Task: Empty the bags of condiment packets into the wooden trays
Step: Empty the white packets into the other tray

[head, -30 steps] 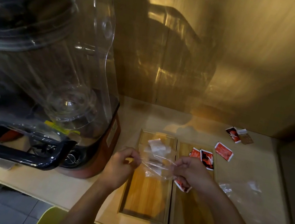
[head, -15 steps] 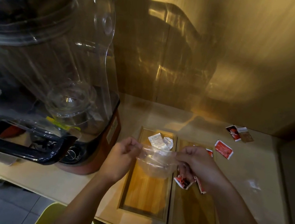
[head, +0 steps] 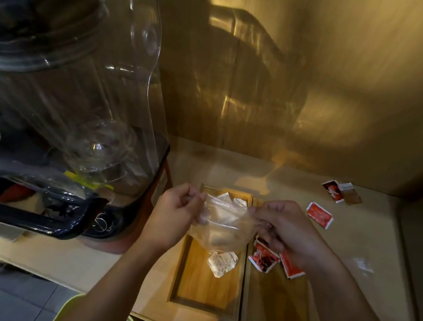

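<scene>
A clear plastic bag (head: 223,225) hangs between my left hand (head: 175,210) and my right hand (head: 281,226), each pinching one side of its top. It is held above the left wooden tray (head: 201,287). A white packet (head: 221,263) shows just below the bag's lower end, over that tray. More white packets (head: 234,200) lie at the tray's far end, seen behind the bag. The right wooden tray (head: 278,311) holds red packets (head: 264,258) near my right hand.
A large blender with a clear jar (head: 56,95) and black handle fills the left side of the counter. Loose red packets (head: 319,214) and a red and a brown one (head: 342,192) lie at the right. An empty clear bag (head: 365,270) lies right of the trays.
Both hands have tipped the bag over the left tray. White packets left the bag: some now lie at the tray's far end, one shows below the bag.
</scene>
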